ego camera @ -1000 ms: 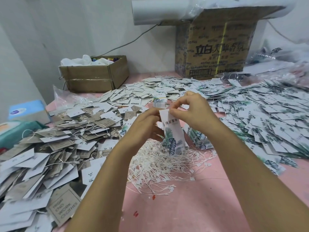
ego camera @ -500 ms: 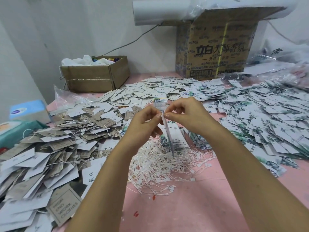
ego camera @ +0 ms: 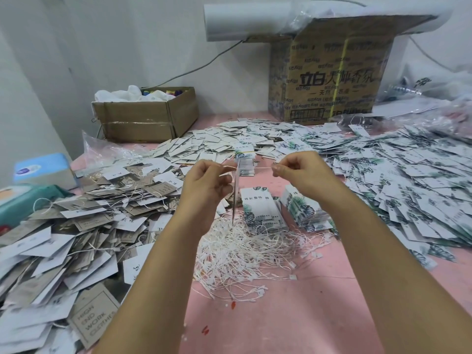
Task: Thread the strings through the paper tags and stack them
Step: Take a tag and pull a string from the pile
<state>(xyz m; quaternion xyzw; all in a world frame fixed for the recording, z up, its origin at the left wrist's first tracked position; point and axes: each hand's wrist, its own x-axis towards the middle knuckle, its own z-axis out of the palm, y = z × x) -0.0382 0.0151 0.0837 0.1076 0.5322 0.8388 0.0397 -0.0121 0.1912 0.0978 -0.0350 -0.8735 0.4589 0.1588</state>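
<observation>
Head view. The string runs level from left to right between the two hands, drawn nearly straight. The left hand pinches its left end between thumb and forefinger, with the other fingers curled. The right hand pinches its right end the same way.

The tag hangs on the string between the hands, above the table. It shows edge-on, with its long axis upright, at right angles to the string. It lies just beside the left hand and apart from the right hand. Whether the left fingers also touch its face cannot be determined.

The string appears to pass through the top of the tag; the hole itself is too small to confirm.

The loose strings lie below the tag, on the near side. Two squared stacks of leaf-print tags sit just right of the hanging tag, below the right hand. The spread heap of threaded tags lies to the left.

Assessment: threading of this tag is nearly complete. The left hand is nearer the tag, and the left heap is on its side.
</observation>
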